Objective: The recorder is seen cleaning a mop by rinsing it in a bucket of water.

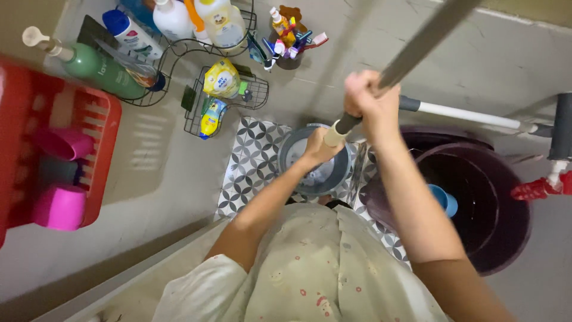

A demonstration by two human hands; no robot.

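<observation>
Now right hand (370, 101) closed around grey pole (417, 48), gripping near its lower end. Left hand (319, 149) lower, closed on pole tip, just above round grey bucket (314, 170) on patterned floor tiles (250, 161). Step in hand, as I judge: working long handle over small bucket. Next move calls for firm two-hand grip and pole kept straight above bucket. Dark purple bin (482, 209) beside right forearm, blue scoop (444, 200) inside it. Red rack (53, 149) and wire basket (223, 98) with bottles well apart, on left.
</observation>
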